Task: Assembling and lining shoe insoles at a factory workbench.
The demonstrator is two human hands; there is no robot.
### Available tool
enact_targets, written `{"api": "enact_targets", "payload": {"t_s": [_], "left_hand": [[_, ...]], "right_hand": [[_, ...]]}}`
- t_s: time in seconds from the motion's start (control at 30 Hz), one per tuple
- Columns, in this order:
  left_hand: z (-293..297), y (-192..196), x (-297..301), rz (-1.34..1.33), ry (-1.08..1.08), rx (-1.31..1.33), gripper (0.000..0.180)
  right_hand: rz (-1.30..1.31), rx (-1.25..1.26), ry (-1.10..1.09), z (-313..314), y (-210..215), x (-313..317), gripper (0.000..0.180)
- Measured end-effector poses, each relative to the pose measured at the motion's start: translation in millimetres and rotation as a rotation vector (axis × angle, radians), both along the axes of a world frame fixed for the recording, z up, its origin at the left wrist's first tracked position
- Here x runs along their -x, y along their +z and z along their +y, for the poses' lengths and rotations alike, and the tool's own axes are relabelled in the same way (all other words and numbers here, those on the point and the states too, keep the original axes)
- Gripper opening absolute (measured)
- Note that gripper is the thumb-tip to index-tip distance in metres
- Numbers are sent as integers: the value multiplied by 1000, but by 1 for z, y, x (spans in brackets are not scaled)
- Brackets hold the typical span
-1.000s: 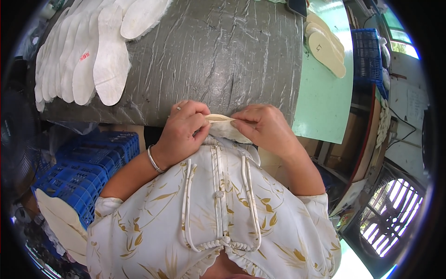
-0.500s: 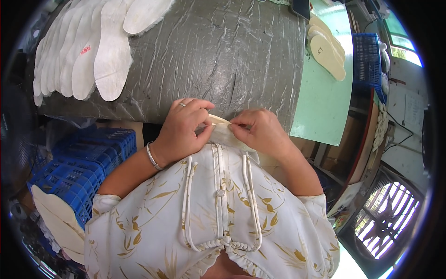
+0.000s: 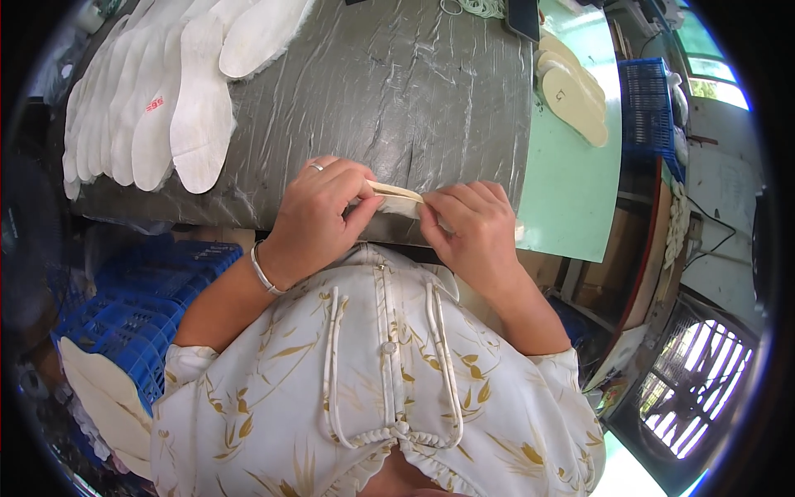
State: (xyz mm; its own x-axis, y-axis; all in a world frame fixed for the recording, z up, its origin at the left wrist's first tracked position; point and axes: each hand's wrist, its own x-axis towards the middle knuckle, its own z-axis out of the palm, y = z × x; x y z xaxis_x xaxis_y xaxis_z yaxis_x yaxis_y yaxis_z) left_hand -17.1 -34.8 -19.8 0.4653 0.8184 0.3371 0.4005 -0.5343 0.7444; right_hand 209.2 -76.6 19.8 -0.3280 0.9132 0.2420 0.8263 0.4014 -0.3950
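Note:
Between my two hands, at the table's near edge, is a cream and white insole (image 3: 399, 205), seen almost edge-on. Its cream rim shows as thin layers with a narrow gap between them, and a white fuzzy face lies below. My left hand (image 3: 325, 205), with a ring and a bangle, pinches one end between thumb and fingers. At the other end my right hand (image 3: 474, 225) grips the rim with thumb and bent fingers. The fingers cover both ends of the piece.
White fleecy insoles (image 3: 203, 108) lie overlapped at the table's left. Cream insole pieces (image 3: 575, 99) rest on a green sheet (image 3: 571, 207) at right, near a phone (image 3: 522, 18) and a coil of cord (image 3: 480, 7). Blue crates (image 3: 141, 306) stand at lower left; a fan (image 3: 691, 385) at right.
Both hands have moved up toward the table with the insole. The thin strand stretched between them before no longer shows; the layered rim now faces up.

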Motion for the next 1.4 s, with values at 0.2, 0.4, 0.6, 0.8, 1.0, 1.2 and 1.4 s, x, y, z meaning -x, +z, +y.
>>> {"api": "enact_targets", "payload": {"t_s": [0.2, 0.4, 0.6, 0.8, 1.0, 1.2, 1.4], "left_hand": [[4, -7, -3, -42, -11, -126, 19], [6, -10, -1, -53, -4, -148, 17], [7, -11, 2, -41, -10, -182, 17], [6, -15, 4, -15, -19, -276, 17], [8, -17, 5, 11, -56, -335, 18], [12, -15, 2, 22, -89, -378, 18], [11, -17, 5, 16, -130, -360, 19]], "right_hand": [[74, 83, -28, 3, -4, 1, 10], [42, 28, -5, 7, -8, 6, 13], [28, 11, 4, 8, -8, 7, 12], [16, -14, 6, 8, -8, 8, 8], [15, 0, 11, 9, -6, 9, 11], [70, -15, 28, 13, -9, 17, 14], [77, 5, 53, 7, -15, 18, 13]]}}
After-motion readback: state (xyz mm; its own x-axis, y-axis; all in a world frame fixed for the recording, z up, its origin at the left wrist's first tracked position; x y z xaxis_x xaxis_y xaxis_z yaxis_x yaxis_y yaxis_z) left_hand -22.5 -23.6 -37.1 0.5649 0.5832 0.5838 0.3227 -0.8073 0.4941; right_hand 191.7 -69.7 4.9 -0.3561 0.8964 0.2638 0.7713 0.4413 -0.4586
